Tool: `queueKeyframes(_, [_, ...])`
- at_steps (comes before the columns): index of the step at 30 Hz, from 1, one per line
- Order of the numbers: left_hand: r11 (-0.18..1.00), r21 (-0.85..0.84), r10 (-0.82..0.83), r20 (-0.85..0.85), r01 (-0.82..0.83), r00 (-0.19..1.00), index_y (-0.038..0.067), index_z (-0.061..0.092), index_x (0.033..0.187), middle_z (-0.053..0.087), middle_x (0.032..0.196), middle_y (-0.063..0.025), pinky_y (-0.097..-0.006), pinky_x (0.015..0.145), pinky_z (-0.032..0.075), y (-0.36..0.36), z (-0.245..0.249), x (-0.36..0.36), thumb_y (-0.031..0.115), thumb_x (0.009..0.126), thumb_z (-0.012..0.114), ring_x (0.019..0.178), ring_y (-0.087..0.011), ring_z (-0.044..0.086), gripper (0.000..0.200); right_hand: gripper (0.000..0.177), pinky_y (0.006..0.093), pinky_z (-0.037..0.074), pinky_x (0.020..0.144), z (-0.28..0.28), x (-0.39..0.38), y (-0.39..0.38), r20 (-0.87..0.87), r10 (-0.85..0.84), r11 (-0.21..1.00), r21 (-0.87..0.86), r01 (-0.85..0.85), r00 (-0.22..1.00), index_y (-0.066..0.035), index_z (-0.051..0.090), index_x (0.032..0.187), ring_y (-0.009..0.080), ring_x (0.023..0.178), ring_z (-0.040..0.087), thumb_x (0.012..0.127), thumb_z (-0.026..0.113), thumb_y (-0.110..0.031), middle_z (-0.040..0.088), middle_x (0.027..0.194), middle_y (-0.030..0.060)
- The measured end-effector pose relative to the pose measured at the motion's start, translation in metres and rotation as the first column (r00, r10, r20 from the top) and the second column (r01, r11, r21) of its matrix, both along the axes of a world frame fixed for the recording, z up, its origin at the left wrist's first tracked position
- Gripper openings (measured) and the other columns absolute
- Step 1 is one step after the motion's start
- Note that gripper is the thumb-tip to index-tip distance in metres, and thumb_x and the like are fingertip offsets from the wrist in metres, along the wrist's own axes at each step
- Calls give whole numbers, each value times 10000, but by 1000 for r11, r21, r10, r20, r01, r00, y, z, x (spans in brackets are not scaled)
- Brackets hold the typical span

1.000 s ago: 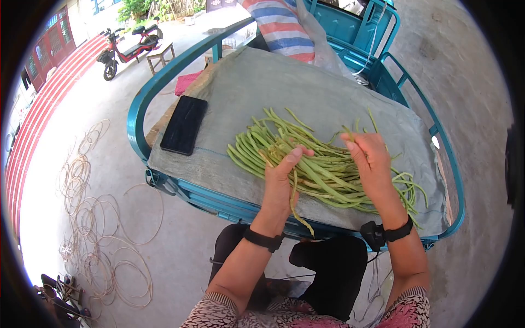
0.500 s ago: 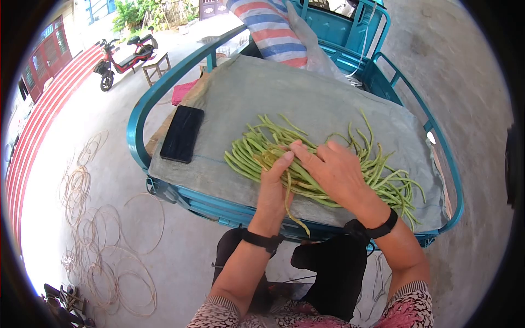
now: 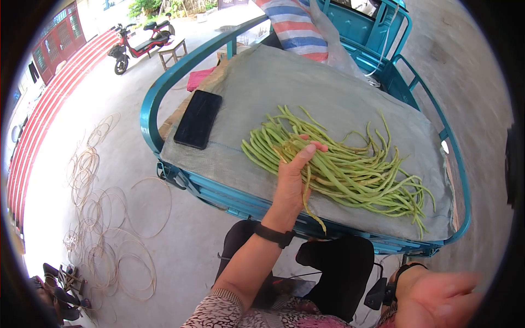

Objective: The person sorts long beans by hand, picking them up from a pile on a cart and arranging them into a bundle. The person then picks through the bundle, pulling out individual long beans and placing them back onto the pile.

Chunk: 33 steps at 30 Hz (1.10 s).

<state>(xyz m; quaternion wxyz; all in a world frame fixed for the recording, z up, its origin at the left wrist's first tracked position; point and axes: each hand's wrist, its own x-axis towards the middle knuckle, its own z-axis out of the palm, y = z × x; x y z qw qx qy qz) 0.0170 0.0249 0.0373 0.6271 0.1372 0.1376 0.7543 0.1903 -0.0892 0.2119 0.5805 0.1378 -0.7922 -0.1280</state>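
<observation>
My left hand [image 3: 292,177] is closed around the near-left part of a bunch of long green beans [image 3: 355,172], its thumb over them. The beans lie fanned out to the right on a grey cloth [image 3: 306,79]; some are yellowish. One yellowed bean hangs below my left hand. Off to the lower right, away from the beans, my right hand [image 3: 437,298] is blurred, its fingers stretched out and nothing visible in them. Both wrists carry dark bands.
The cloth covers the bed of a blue cart [image 3: 150,112] with side rails. On it lie a black phone [image 3: 198,119] and a striped sack [image 3: 298,27]. Thin wire coils [image 3: 104,229] are on the ground at left. A red scooter [image 3: 142,46] and a stool [image 3: 171,53] stand behind.
My right hand has left the beans and swung down to the lower right. My left hand still grips the bunch. The whole view has shifted slightly.
</observation>
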Motion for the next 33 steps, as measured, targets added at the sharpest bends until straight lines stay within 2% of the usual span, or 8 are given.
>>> queueKeyframes(1, [1000,-13,-8,-8,8,1000,75,472,1203,660,983,-113,-368,801,565,-2,1,-2,105,886,660,923,-189,641,369,608,350,511,608,-18,-9,7,-146,14,999,45,-8,989,-472,214,1495,180,764,492,1020,322,-108,303,1460,35])
queueKeyframes(2, [999,-25,-24,-15,23,1000,75,483,1188,661,977,-113,-367,805,563,-4,4,-2,108,882,662,919,-190,642,356,346,437,509,675,-40,5,10,-247,33,998,-52,-48,968,-223,405,1312,256,793,546,967,414,-197,453,1187,105])
queueKeyframes(5, [1000,-22,-20,-38,19,999,65,512,1143,663,954,-115,-361,814,558,-4,4,0,114,873,663,905,-192,643,313,330,443,495,801,-54,-8,57,-24,-461,865,-234,443,887,-19,562,1182,305,903,608,887,570,-166,630,1009,150])
queueKeyframes(6, [1000,-18,-10,-48,10,999,60,522,1127,663,945,-116,-359,816,557,-4,3,1,116,871,662,901,-192,643,298,302,407,482,805,-53,-12,66,187,-632,627,-446,638,752,-43,610,1121,300,915,615,822,654,-52,659,995,108])
queueKeyframes(10, [1000,-11,27,-120,-28,992,39,509,1131,634,941,-76,-349,863,520,-3,0,2,113,883,632,962,-200,629,286,387,415,464,910,-108,-5,180,625,-592,446,-271,853,509,-54,591,1226,364,1041,597,856,666,-139,648,1142,156])
queueKeyframes(16, [1000,-12,24,-125,-26,992,50,512,1126,628,932,-59,-347,888,507,-1,-1,2,113,882,624,955,-199,619,276,502,383,491,872,-132,-30,232,885,-115,90,-442,892,450,-34,614,1218,337,1020,637,805,735,-293,675,1081,164])
queueKeyframes(28, [1000,-22,-12,-128,10,992,72,505,1152,662,992,-65,-359,919,509,1,-6,0,142,885,654,1023,-189,624,314,196,450,484,724,-155,-34,248,914,-74,95,-392,915,399,-75,643,815,328,861,643,754,712,-248,670,860,121])
queueKeyframes(33, [998,-55,-21,-60,18,998,39,542,1130,667,1011,-101,-354,883,528,-1,-1,1,123,903,618,971,-193,633,254,195,436,485,706,-151,-28,251,808,-227,97,-537,838,544,-79,613,938,337,848,645,842,652,-245,676,877,135])
